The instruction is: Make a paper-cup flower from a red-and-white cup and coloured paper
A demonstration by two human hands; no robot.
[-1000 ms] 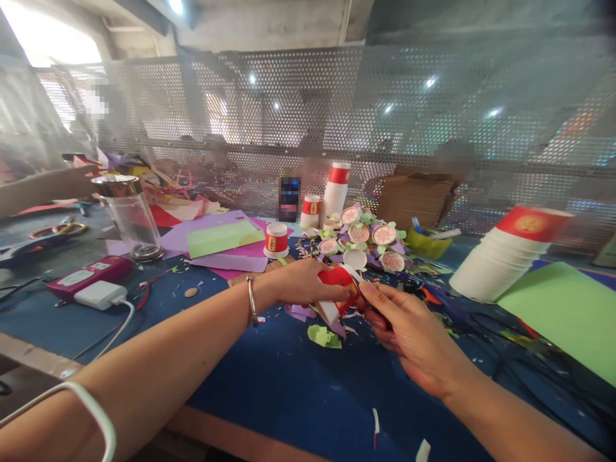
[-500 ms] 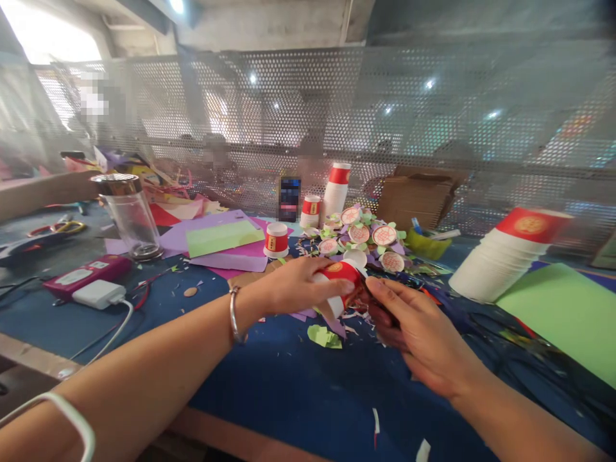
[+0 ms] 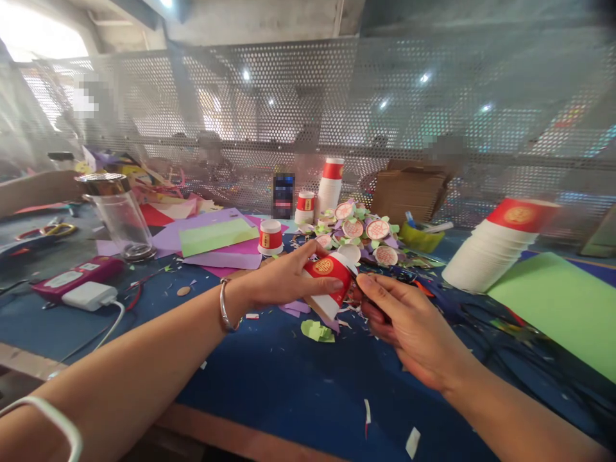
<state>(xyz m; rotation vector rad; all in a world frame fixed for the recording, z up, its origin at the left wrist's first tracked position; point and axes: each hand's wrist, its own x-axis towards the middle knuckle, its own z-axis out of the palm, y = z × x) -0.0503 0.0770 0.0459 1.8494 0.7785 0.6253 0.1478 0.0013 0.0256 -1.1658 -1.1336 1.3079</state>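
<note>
My left hand is wrapped round a red and white paper cup, tilted on its side above the table with a gold emblem facing up. At the cup's right edge, my right hand grips dark-handled scissors, mostly hidden by the fingers; their blades meet the cup wall. Paper scraps lie beneath, with a crumpled green paper piece just in front. Behind the hands is a heap of round printed paper pieces with green and purple flaps.
A leaning stack of paper cups stands at right beside a green sheet. Another cup stack, a small cut cup and a phone are behind. Left are a glass bottle, coloured paper and a purple power strip.
The cup has turned in my left hand, so its gold emblem shows more fully. My right hand keeps the scissors at its edge. The whole view has shifted slightly.
</note>
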